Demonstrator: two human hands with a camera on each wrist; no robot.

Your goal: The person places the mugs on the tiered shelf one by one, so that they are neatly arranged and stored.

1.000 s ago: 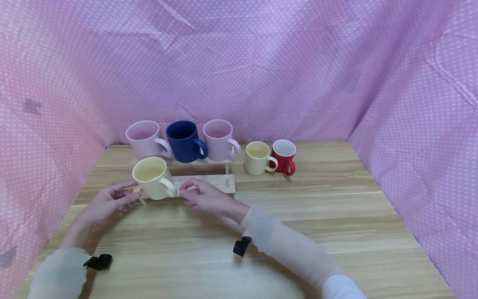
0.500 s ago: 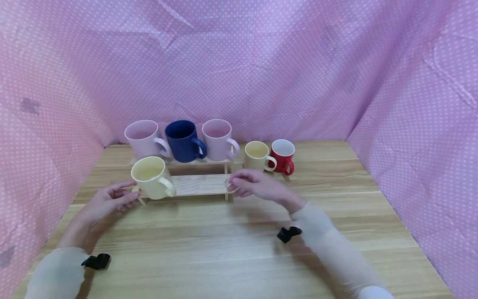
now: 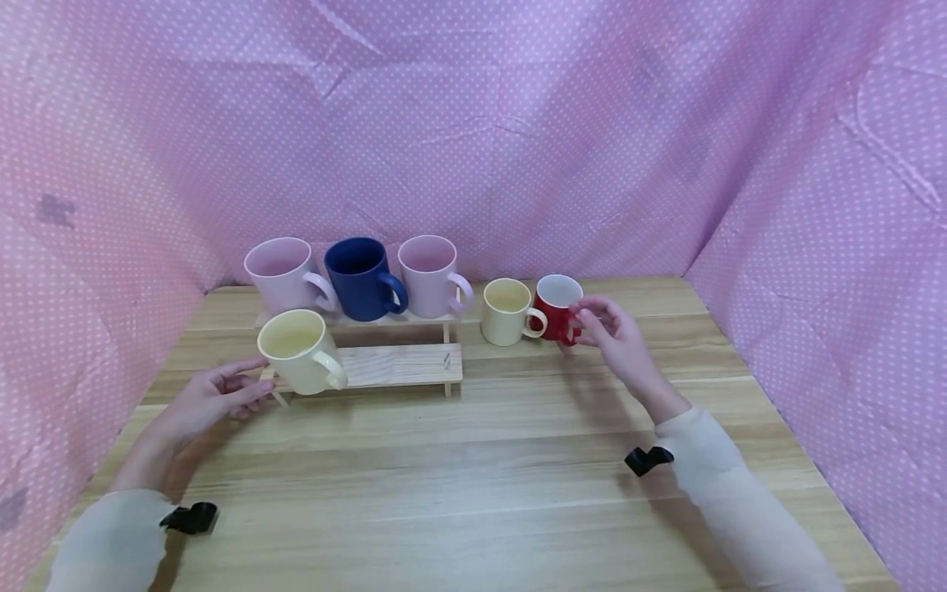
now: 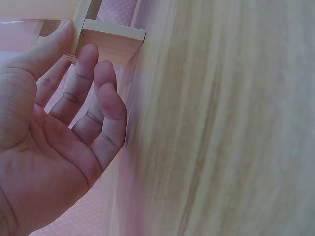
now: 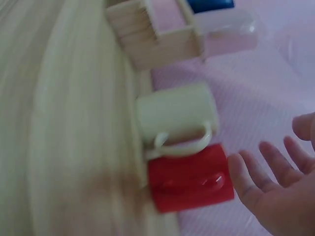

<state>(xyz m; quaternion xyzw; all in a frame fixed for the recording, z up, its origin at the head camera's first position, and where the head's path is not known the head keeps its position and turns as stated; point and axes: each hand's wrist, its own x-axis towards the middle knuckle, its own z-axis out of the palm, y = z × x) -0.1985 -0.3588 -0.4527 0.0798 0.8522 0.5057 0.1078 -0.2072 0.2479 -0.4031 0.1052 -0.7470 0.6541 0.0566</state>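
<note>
My left hand pinches the left end of the two-tier wooden rack between thumb and fingers; the other fingers hang loosely bent in the left wrist view. On the rack's lower tier, beside that hand, stands a large cream mug. My right hand is at the red mug, by its handle side, with fingers spread and slightly bent. In the right wrist view the fingertips are close to the red mug's rim; contact is unclear. A small cream mug stands upright just left of the red one.
Along the rack's upper tier stand a pink mug, a dark blue mug and another pink mug, handles to the right. Pink dotted cloth rises behind and beside the wooden table.
My right hand has left the large cream mug's side and moved right, past the rack's end, to the red mug. The left hand stays at the rack's left end.
</note>
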